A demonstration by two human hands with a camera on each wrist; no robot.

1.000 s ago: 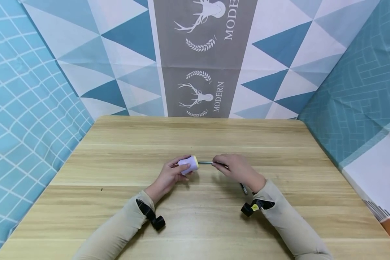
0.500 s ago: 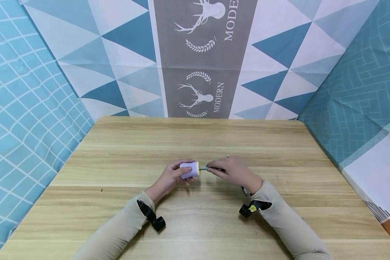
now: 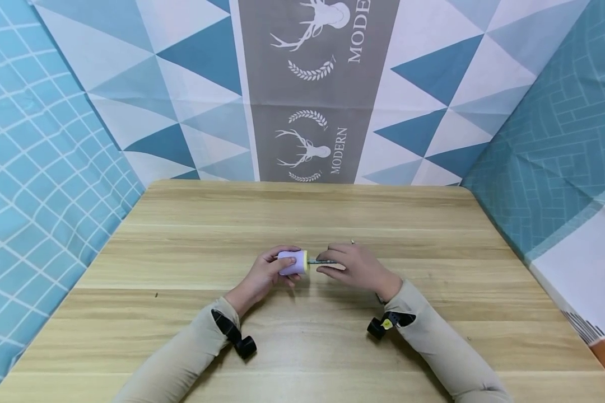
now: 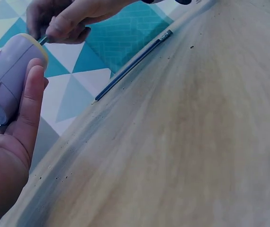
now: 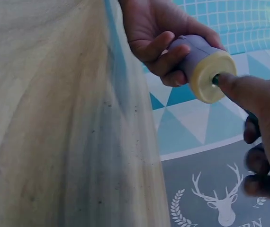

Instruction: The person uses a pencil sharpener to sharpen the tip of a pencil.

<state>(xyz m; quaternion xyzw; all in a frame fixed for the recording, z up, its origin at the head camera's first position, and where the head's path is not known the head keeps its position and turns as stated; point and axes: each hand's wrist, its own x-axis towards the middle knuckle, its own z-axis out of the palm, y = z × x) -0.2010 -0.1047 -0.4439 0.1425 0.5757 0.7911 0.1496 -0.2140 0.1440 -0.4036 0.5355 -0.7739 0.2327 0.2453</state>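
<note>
My left hand (image 3: 269, 271) holds a lilac, barrel-shaped pencil sharpener (image 3: 292, 262) with its pale yellow face (image 5: 214, 78) turned right. A thin dark pencil (image 3: 312, 262) sticks into the hole in that face; its tip is hidden inside. My right hand (image 3: 360, 267) has thumb and forefinger on either side of the pencil, close to the sharpener, and in the left wrist view they look pinched on it. Both hands are above the table. A second, dark blue pencil (image 4: 132, 66) lies on the table beneath my right hand, mostly hidden in the head view.
The wooden table (image 3: 302, 347) stretches around both hands. Patterned cloths with triangles and deer prints (image 3: 307, 151) hang behind its far edge, and blue cloths stand on both sides. Small dark specks (image 3: 156, 295) mark the tabletop. A camera (image 3: 245, 347) is strapped to each wrist.
My right hand has moved left towards the sharpener, and less of the pencil shows between them. Its fingers look looser now. The sharpener has lowered slightly and turned level.
</note>
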